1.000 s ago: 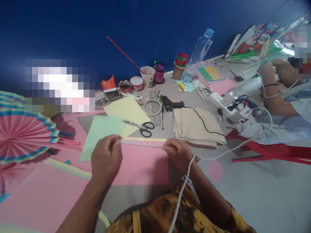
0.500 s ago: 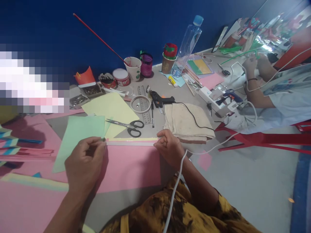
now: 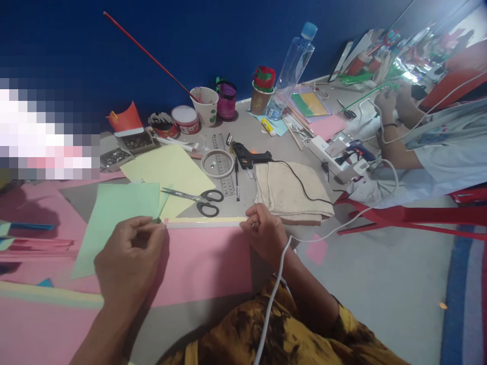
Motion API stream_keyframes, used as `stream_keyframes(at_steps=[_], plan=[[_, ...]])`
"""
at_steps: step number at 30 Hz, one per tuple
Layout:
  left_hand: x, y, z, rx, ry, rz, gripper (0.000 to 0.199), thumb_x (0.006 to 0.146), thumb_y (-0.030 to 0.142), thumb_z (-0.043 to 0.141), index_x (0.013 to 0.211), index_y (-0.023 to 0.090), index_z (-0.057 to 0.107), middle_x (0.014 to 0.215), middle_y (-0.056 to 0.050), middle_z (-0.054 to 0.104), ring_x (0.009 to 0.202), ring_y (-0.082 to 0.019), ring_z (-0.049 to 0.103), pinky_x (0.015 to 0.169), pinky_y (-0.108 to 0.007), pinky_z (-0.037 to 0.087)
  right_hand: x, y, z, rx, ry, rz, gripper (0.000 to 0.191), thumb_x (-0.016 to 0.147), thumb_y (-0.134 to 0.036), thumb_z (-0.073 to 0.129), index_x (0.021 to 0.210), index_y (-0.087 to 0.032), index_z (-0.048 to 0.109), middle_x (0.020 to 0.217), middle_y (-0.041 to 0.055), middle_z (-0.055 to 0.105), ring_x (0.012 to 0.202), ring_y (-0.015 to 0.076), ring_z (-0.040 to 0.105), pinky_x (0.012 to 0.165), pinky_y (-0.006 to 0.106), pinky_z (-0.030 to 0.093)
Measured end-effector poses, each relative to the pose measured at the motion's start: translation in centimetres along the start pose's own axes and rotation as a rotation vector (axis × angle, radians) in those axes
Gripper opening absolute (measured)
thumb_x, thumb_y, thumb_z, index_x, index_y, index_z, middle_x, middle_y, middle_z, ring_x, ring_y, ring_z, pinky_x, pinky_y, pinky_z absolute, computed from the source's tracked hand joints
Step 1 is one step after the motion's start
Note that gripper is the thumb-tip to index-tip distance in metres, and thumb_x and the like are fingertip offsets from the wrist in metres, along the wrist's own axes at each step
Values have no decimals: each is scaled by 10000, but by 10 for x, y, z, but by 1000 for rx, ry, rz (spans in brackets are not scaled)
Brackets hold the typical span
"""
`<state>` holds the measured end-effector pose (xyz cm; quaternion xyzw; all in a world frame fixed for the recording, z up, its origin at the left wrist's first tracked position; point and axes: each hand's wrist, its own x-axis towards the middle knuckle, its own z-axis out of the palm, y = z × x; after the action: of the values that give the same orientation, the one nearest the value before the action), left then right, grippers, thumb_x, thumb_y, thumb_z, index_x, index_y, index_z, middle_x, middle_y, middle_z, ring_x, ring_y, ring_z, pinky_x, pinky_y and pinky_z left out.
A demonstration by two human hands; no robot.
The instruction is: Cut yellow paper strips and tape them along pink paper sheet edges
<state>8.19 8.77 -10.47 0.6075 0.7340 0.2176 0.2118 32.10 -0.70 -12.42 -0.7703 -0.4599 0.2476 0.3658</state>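
My left hand (image 3: 131, 253) pinches the left end of a narrow white strip (image 3: 205, 224) between thumb and fingertips. At the strip's other end, the fingers of my right hand (image 3: 264, 228) are closed in a pinch. The strip lies stretched along the far edge of a pink paper sheet (image 3: 205, 268), with a thin yellow band (image 3: 216, 220) showing just beyond it. Whether the strip is paper or tape I cannot tell. Black-handled scissors (image 3: 198, 197) lie slightly open beyond the strip. Green paper (image 3: 114, 213) sits beside my left hand, partly over yellow paper (image 3: 167, 162).
A hot glue gun (image 3: 249, 154), a pen (image 3: 237, 180), a tape roll (image 3: 217, 163) and a ruler (image 3: 228, 187) lie further back. A folded cloth (image 3: 291, 190) is on the right. A white cable (image 3: 279, 279) crosses my right forearm. A co-worker's hands (image 3: 391, 101) are at far right.
The white strip has shifted slightly toward the far edge, so less pink shows between it and the yellow band. Both hands keep their pinch; the view has turned a little.
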Motion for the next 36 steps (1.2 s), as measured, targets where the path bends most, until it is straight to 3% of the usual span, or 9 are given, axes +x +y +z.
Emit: stream_keyframes(at_steps=[15, 30, 36], plan=[[-1, 8, -2, 42, -29, 47, 177, 852, 396, 666, 997, 298, 693, 931, -38, 788, 935, -325, 738, 812, -441, 536, 0, 0, 1, 5, 1, -32, 135, 799, -249, 611, 928, -241, 572, 671, -32, 676, 583, 164, 618, 626, 267, 451], [2, 8, -8, -7, -83, 16, 175, 851, 402, 675, 965, 271, 698, 940, -30, 802, 951, -281, 732, 835, -395, 529, 0, 2, 0, -39, 5, -64, 127, 787, -244, 570, 913, -237, 588, 645, -45, 632, 543, 146, 581, 591, 260, 421], [2, 10, -11, 2, -84, 33, 158, 833, 402, 711, 908, 264, 716, 864, -9, 792, 870, -260, 726, 763, -369, 512, -1, 4, 1, -30, 15, -93, 123, 778, -224, 555, 893, -228, 598, 662, -38, 633, 553, 138, 570, 590, 253, 410]])
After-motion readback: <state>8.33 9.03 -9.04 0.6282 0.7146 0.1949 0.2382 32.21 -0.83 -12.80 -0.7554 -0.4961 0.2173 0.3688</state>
